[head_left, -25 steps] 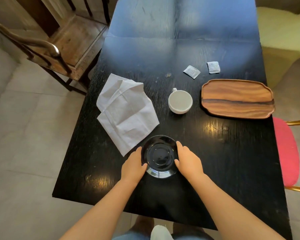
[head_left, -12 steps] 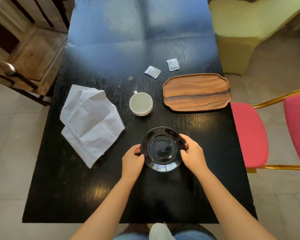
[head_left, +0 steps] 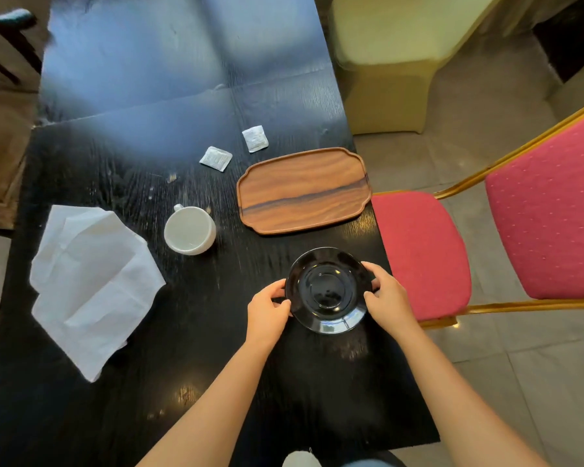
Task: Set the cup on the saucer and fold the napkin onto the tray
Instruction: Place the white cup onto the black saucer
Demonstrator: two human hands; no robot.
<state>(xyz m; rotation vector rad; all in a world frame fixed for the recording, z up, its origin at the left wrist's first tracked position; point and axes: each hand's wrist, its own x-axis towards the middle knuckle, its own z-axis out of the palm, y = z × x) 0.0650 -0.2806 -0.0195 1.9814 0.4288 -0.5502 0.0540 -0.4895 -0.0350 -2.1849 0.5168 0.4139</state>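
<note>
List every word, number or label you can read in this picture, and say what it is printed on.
Nothing can be read.
Near sachet: grey print, too blurred to read.
Far sachet: grey print, too small to read.
Cup, saucer, tray, napkin: no print.

Two sachets point(head_left: 234, 149); red chair point(head_left: 452, 251)

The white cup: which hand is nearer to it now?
Left. The left hand grips the saucer rim on the side facing the cup. The right hand grips the opposite rim, with the saucer between it and the cup.
</note>
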